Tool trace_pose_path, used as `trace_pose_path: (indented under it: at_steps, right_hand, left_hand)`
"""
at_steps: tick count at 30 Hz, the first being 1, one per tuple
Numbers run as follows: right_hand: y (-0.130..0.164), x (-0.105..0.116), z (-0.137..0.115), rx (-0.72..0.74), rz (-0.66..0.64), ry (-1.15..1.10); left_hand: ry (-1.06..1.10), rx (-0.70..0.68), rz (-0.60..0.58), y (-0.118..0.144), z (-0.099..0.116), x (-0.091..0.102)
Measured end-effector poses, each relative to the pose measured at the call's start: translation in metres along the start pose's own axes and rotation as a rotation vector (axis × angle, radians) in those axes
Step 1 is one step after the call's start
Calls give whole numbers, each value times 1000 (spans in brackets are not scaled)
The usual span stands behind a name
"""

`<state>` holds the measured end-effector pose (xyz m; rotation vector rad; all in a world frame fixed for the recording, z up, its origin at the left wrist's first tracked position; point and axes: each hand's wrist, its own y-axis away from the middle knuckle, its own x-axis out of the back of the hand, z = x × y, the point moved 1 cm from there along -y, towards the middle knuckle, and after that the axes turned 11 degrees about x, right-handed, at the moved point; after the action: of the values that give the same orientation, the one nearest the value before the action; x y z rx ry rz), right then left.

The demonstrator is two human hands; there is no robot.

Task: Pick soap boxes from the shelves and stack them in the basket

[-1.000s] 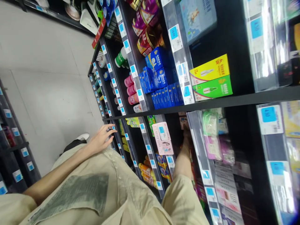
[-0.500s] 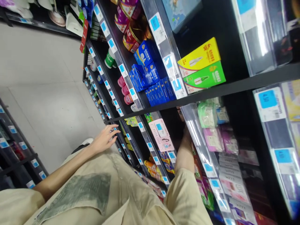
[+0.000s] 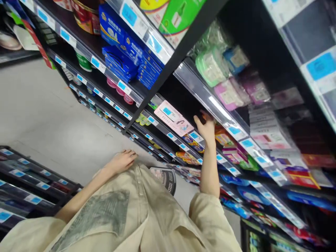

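My right hand (image 3: 206, 126) reaches into a dark shelf compartment. Its thumb stands apart from the fingers, whose tips are partly lost in shadow, and nothing shows between them. Just right of it lie orange packets (image 3: 223, 135), and on the shelf edge to its left hangs a pink card sign (image 3: 173, 118). My left hand (image 3: 123, 161) hangs low over the aisle side by my clothing, its fingers extended and holding nothing.
Blue boxes (image 3: 118, 57) are stacked on the shelf at upper left. Green and pink wrapped packs (image 3: 211, 68) sit on the shelf at right. A dark basket-like object (image 3: 169, 180) is on the floor ahead. Another shelf unit (image 3: 28, 178) borders the aisle at left.
The view has turned and moved closer to the shelves. My right hand, hidden inside the shelf before, now shows with its thumb spread. My left hand has lowered, its fingers nearer together.
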<state>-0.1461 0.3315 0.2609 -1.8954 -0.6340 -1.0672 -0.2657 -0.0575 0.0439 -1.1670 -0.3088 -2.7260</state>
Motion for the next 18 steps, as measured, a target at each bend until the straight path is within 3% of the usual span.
trace_pose_path:
  at_steps: [4, 6, 8, 10, 12, 14, 18]
  right_hand:
    - [87, 33, -35, 76, 84, -287]
    - [141, 35, -48, 13, 34, -501]
    - [199, 16, -55, -147, -51, -761]
    - [259, -22, -58, -387, -89, -935]
    - [315, -64, -61, -683, -86, -823]
    - [366, -98, -65, -817, -139, -703]
    - [455, -123, -69, -974, -118, -694]
  left_hand:
    - [-102, -44, -157, 12, 18, -18]
    - [-125, -55, -199, 17, 29, -24]
    - [-147, -67, -245, 20, 39, -30]
    - [-184, -71, -302, 20, 48, -34]
    - [-247, -66, -357, 17, 58, -38]
    - [-334, -68, -417, 12, 68, -42]
    - [-458, -126, -521, 3, 87, -58]
